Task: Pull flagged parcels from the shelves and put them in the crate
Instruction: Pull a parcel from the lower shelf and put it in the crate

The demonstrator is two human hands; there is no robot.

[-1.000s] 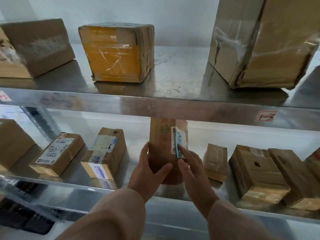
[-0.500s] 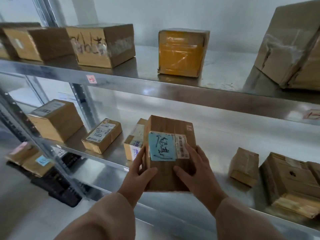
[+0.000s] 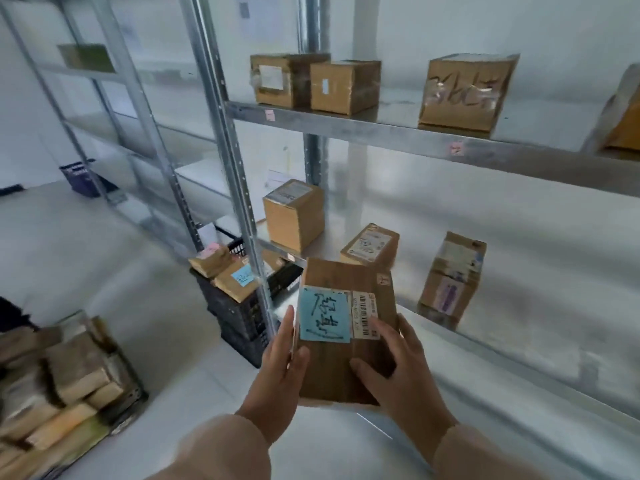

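Walls (image 3: pixel 450 26): plain white, evenly lit, with blurred paper sheets (image 3: pixel 256 12) pinned near the top. Floor (image 3: pixel 86 244): pale and smooth. Furniture — galvanised steel shelving (image 3: pixel 363 128) with perforated uprights (image 3: pixel 221 109); a second rack (image 3: pixel 114 77) stands further left.

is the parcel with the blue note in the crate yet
Not yet. Both hands hold the parcel in the air, right of the black crate.
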